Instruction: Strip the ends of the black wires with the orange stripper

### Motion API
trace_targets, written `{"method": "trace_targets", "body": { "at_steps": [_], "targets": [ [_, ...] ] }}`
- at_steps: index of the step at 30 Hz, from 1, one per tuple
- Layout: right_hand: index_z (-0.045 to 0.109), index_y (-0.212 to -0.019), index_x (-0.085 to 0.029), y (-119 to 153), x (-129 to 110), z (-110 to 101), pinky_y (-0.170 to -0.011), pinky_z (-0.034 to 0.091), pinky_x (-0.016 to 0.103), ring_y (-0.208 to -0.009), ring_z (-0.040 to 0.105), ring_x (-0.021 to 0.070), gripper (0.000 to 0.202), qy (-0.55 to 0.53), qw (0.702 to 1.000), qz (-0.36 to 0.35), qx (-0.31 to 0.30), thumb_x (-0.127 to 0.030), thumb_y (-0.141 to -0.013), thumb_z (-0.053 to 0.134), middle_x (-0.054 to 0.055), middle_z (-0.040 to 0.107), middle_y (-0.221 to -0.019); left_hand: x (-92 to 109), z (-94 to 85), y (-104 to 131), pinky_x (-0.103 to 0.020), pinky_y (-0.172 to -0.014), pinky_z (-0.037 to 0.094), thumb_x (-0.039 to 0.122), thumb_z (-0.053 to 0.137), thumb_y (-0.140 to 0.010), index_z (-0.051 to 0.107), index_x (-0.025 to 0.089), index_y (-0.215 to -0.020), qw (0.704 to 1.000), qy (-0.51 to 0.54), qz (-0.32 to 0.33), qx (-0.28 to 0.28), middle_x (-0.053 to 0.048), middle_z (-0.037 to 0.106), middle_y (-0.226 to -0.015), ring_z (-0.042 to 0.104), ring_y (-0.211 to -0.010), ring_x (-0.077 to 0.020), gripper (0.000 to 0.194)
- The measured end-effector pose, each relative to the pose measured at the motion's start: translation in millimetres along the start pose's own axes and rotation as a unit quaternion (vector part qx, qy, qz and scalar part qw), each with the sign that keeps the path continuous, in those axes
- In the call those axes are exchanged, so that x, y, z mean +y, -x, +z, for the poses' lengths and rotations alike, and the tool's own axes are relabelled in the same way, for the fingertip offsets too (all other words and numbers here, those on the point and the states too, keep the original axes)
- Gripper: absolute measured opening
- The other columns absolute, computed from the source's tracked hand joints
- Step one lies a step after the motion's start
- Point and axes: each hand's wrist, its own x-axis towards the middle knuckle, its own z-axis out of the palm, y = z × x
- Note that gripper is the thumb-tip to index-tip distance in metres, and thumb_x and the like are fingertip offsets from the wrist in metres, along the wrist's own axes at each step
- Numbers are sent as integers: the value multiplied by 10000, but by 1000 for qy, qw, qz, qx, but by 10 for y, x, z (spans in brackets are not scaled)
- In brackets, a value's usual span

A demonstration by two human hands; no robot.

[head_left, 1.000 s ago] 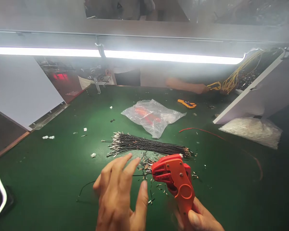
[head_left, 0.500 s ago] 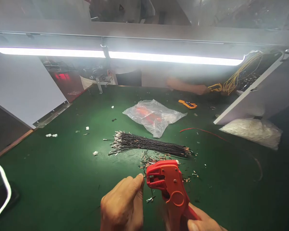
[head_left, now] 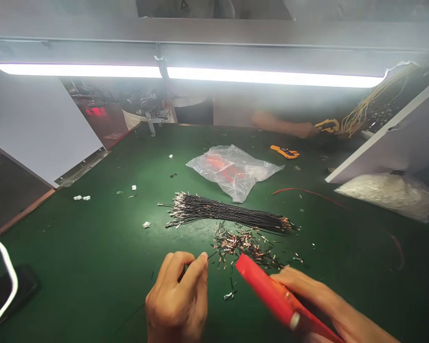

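My left hand [head_left: 178, 293] is closed in a pinch on a thin black wire [head_left: 212, 255], whose short end sticks out past the thumb and forefinger. My right hand [head_left: 318, 295] grips a red wire stripper [head_left: 266, 288], turned on its side and slightly blurred. The stripper's nose is apart from the wire, to the right of my left hand. Just beyond both hands lies a pile of cut wire scraps [head_left: 241, 243] with copper and black bits. Behind it rests a bundle of black wires [head_left: 229, 210] with metal terminals at the left and bare copper at the right.
A clear plastic bag [head_left: 234, 171] with something red inside lies behind the bundle. Farther back is an orange tool [head_left: 285, 152]. A bag of pale pieces [head_left: 388, 195] sits at the right by a white panel [head_left: 396, 133]. Another person's arm [head_left: 284, 126] reaches across the far side.
My right hand has drawn the wire stripper off the wire and tipped it over on its side, uncovering the scrap pile. My left hand still pinches the wire, almost in place.
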Motion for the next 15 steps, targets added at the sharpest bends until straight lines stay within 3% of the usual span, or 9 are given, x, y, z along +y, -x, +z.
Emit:
{"method": "trace_targets", "body": {
  "at_steps": [2,5,6,8,9,11,12,14,15],
  "targets": [
    [660,-1234,-281,-40,-16,-33,-945,377,469,-1011,561,325,454,161,986,-39,30,-407,-815,780,97,657,-1114,-8,10,6,-206,-609,476,18,659,-868,658,194,-1050,1000,-1,-7,-3,-13,593,-816,548,-691,-127,254],
    [648,-1202,-273,-150,87,54,-875,369,454,-929,566,294,464,361,923,-119,63,-386,-781,807,81,661,-1028,24,46,17,-202,-603,481,30,651,-875,669,197,-1029,1000,9,-8,-9,-12,590,-818,550,-687,-124,228],
    [654,-1174,-262,-198,150,122,-787,367,422,-848,566,281,479,402,895,-177,79,-419,-749,811,74,669,-961,48,61,24,-200,-598,482,38,643,-881,673,199,-1014,1000,15,-8,-13,-9,588,-812,551,-682,-124,211],
    [640,-1120,-242,-300,283,306,-720,336,377,-781,554,253,524,446,858,-233,98,-526,-714,810,45,661,-893,109,93,43,-191,-581,478,56,622,-897,682,207,-977,999,24,-10,-21,-4,588,-794,551,-666,-122,180],
    [645,-1060,-236,-349,341,413,-734,336,380,-764,558,243,427,469,835,-249,145,-466,-732,794,31,659,-861,141,110,55,-187,-569,472,64,613,-905,684,211,-959,999,24,-11,-27,-2,591,-788,546,-658,-122,172],
    [637,-936,-242,-428,419,621,-700,326,357,-701,545,205,119,529,775,-279,205,-201,-828,668,3,660,-798,200,142,80,-187,-546,455,76,607,-913,682,214,-929,999,18,-3,-37,-2,597,-782,527,-645,-124,158],
    [627,-895,-237,-452,437,704,-676,328,359,-677,539,208,114,550,752,-280,232,-142,-842,592,8,656,-771,223,156,93,-192,-541,448,77,607,-913,679,212,-921,999,15,6,-44,-4,599,-783,518,-645,-128,153],
    [631,-883,-225,-459,427,797,-633,357,363,-650,560,220,183,578,727,-280,244,-87,-821,529,28,679,-765,250,178,115,-204,-540,437,79,612,-911,669,209,-891,998,4,24,-55,-5,592,-770,506,-648,-134,143],
    [636,-893,-221,-441,399,798,-614,387,363,-645,583,228,168,573,733,-278,238,-109,-808,544,36,692,-774,256,186,124,-208,-544,434,80,615,-910,662,209,-870,998,-2,28,-58,-3,585,-760,502,-649,-136,143]
  ]
}}
